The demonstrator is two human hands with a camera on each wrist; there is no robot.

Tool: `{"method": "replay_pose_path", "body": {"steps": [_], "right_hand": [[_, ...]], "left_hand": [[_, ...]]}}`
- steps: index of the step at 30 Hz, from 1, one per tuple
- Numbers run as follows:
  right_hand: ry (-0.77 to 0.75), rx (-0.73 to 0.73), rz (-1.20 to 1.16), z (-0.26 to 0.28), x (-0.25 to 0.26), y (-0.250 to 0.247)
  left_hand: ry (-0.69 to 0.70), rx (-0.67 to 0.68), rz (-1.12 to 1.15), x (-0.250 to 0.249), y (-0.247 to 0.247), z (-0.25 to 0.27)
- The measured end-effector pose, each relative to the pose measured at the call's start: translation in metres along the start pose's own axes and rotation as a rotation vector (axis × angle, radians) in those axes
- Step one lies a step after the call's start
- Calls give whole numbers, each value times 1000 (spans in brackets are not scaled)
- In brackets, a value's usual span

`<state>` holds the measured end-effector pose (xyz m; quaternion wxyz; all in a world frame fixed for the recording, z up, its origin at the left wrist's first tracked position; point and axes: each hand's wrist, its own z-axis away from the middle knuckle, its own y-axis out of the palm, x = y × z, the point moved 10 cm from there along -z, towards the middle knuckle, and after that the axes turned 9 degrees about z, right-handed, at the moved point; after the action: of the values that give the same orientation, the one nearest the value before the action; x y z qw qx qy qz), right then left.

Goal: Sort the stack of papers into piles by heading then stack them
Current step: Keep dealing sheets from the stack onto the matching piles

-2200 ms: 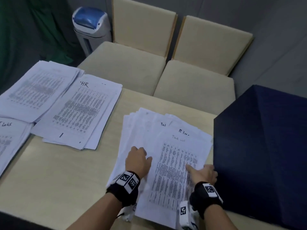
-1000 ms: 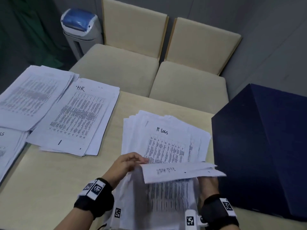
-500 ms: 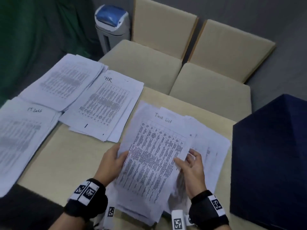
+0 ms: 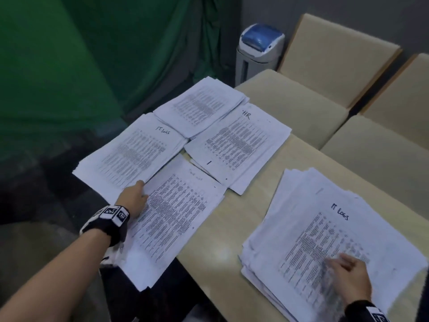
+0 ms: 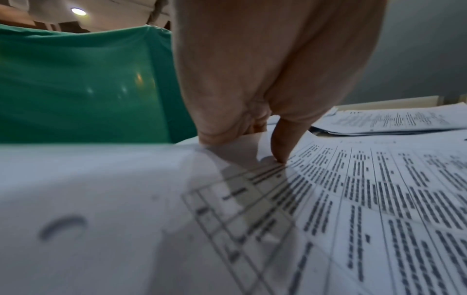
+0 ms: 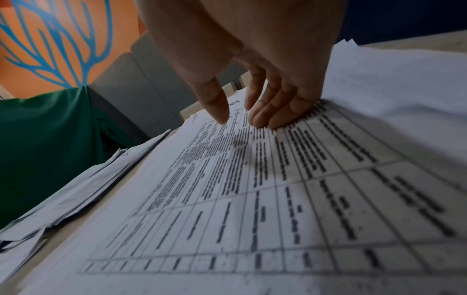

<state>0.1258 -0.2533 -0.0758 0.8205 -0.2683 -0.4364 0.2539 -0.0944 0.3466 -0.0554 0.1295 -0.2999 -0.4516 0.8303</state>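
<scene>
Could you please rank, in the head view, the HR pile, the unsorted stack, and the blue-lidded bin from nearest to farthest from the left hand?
From the left hand:
1. HR pile, on the table just beyond and to its right.
2. Unsorted stack, across the table under the right hand.
3. Blue-lidded bin, on the floor beyond the table.

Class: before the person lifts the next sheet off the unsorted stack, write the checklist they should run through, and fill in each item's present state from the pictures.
1. Heading of the top sheet on the unsorted stack readable: ok, it says IT Logs.
2. Matching IT Logs pile exists on the table: ok.
3. Left hand free to help: not ok, it pinches the edge of the Task List sheet.
4. Task List sheet fully on the table: not ok, its near end overhangs the edge.
5. Right hand on the stack: ok, fingers lie flat on it.
6. Far pile heading known: cannot tell.
</scene>
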Motion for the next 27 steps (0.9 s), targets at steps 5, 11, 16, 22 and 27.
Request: {"method": "replay_pose_path", "body": {"steps": [5, 11, 16, 22, 27], "right_hand": [[106, -172, 218, -6, -11, -34], [236, -184, 231, 0, -29, -53], [174, -282, 161, 8, -23, -61], [7, -429, 2, 25, -18, -84], [-55, -438, 13, 32, -32, -94]], "left_hand": [[20, -134, -59, -34, 2, -1], [349, -374, 70, -144, 7, 41], [609, -39, 333, -266, 81, 90], [653, 276, 219, -342, 178, 121], [607, 302, 25, -347, 213, 114]]}}
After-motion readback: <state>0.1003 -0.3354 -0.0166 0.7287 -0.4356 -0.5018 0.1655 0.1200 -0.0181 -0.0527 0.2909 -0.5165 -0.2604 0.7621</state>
